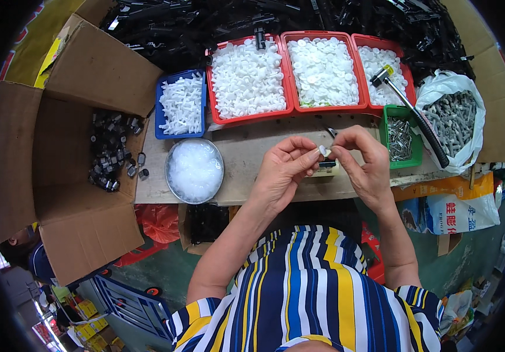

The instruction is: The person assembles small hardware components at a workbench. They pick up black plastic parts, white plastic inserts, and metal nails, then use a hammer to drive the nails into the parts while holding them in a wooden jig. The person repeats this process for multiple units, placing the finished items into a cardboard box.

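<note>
The small white piece [323,151] pinched between both hands is mostly covered by the fingers [308,157], too small to tell its shape. A dark block [326,165] beneath it is half hidden. The counter [246,154] has its far edge buried under red bins [290,105].

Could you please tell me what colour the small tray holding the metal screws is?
Green: the small tray shows best in the head view.

Small white part [323,151] we see pinched between fingertips of both our hands, raised just above a small dark-and-cream piece [326,166] on the tabletop, shape too tiny to tell
</note>
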A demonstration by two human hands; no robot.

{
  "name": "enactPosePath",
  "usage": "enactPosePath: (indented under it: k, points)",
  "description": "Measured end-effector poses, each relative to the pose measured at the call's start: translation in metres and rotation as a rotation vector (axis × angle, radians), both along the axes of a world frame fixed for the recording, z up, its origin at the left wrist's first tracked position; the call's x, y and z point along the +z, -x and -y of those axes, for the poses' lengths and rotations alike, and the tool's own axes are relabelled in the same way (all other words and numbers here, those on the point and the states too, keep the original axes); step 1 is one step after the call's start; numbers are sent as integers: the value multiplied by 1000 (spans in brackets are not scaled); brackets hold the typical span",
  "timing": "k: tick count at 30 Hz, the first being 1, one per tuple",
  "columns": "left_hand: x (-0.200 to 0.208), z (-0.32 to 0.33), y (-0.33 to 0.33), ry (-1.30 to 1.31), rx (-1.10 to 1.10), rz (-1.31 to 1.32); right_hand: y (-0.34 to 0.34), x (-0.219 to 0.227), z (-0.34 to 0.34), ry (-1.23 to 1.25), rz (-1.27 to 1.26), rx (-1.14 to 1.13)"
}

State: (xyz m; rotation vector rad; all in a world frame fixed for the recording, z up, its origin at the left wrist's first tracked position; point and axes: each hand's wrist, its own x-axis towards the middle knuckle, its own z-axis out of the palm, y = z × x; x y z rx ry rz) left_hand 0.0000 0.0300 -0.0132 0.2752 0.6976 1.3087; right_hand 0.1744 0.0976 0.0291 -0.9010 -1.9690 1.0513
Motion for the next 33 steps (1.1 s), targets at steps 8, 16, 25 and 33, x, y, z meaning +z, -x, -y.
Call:
enactPosePath:
  k: [8,16,25,33]
  points:
    - [2,14,-10,-65,28,-4,-4,-9,9,-73,-58,64]
    - [0,29,-9,-134,99,-153,4,-11,11,-134,-66,145]
    - [-8,36,2,-216,204,-613,16,-20,11,-7,6,220]
    - [-15,42,26,-503,321,-1700,22,-51,2,-172,133,223]
